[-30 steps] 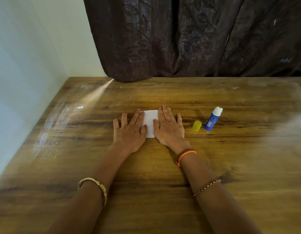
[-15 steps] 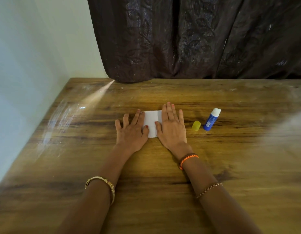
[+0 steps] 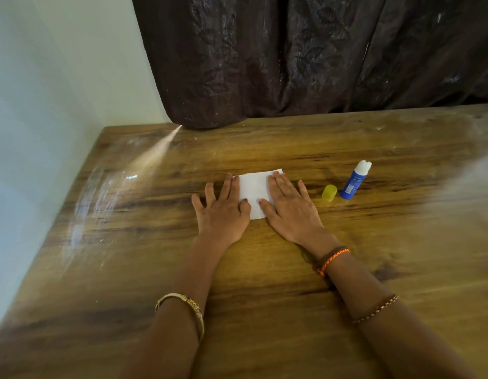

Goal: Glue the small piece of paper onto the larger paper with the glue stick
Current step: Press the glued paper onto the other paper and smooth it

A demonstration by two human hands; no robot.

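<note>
- Both forearms reach forward over the table [image 3: 264,310], a bangle [image 3: 182,310] on the left one, an orange band [image 3: 334,259] at the right wrist.
- The left hand [image 3: 223,212] lies palm down, fingers [image 3: 228,184] spread flat, gripping nothing; its thumb and forefinger press the paper's left edge.
- The right hand [image 3: 289,207] lies flat likewise, fingers straight, covering the paper's right side.
- The paper [image 3: 254,192] lies flat between them; whether it is one sheet or two I cannot tell.
- Right of the hand lies a yellow cap [image 3: 329,192].
- Just beyond stands the glue stick [image 3: 353,181], uncapped, its tip tilted away and rightward.
- A dark curtain [image 3: 305,56] hangs behind.
</note>
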